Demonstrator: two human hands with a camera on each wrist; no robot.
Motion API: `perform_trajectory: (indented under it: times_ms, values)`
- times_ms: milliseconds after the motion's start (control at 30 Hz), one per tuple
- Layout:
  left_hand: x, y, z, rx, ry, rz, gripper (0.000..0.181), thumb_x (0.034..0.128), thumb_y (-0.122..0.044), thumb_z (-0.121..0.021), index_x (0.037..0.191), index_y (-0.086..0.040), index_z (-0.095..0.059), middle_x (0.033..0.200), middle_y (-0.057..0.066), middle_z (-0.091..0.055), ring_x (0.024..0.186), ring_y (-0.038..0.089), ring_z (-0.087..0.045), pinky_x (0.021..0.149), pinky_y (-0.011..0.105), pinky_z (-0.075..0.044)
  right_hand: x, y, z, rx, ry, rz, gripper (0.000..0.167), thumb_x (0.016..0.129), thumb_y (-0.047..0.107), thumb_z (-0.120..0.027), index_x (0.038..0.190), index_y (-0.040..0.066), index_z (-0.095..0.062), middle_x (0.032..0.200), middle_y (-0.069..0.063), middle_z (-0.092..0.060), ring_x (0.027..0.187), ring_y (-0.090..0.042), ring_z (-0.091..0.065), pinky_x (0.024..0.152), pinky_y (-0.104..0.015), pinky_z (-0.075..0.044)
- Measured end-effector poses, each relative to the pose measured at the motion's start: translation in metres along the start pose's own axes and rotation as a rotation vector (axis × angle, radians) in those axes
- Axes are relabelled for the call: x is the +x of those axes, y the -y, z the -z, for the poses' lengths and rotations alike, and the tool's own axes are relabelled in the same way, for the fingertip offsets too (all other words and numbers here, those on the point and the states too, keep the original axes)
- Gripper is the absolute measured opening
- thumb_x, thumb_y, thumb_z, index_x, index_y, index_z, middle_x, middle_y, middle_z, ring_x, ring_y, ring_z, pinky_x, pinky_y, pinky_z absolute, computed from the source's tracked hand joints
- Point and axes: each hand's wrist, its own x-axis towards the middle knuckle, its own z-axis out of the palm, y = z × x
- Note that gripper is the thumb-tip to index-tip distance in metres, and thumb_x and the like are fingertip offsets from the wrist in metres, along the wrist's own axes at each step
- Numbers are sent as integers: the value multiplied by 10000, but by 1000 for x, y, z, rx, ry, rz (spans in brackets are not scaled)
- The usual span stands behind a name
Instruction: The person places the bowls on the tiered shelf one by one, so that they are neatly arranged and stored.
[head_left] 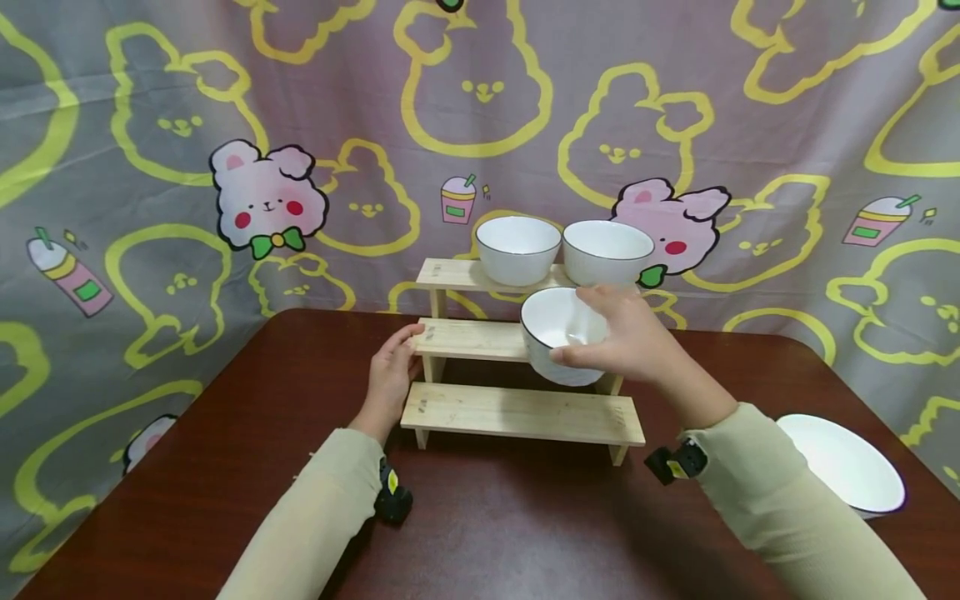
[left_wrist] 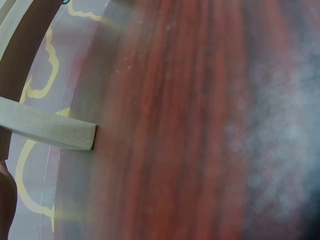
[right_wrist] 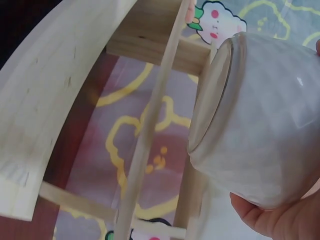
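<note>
Bowls (head_left: pixel 519 252) partly shelved

Two stand on the top shelf (head_left: pixel 453 273); the right hand (head_left: pixel 628 333) grips a third bowl (head_left: pixel 557 327) by the middle shelf (head_left: pixel 472 338), seemingly not yet placed. The left hand (head_left: pixel 392 367) holds its end. A dish (head_left: pixel 843 462) lies unshelved.

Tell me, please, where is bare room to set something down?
Lowest step: bare from end to end. Middle step: bare between the left fingers and the held bowl. Table: bare before the rack, between both sleeves. Crowded: most of the top step, with two bowls, and the table beside the right sleeve, where a white dish lies.
</note>
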Motion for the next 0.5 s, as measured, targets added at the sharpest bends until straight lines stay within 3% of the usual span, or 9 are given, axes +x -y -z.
perform_trajectory:
  times_ms: [500]
  values:
    - [0, 0, -1, -33, -3, -14, 350, 969, -122, -359, 1254, -11, -530, 1369, 60, -468, 1071, 88, -543, 851, 201, -430, 17, 15, -29, -1, 18, -76, 929, 630, 513, -739, 1322, -45, -469, 1290, -240, -482, 1179, -428, -404, 908, -535, -384]
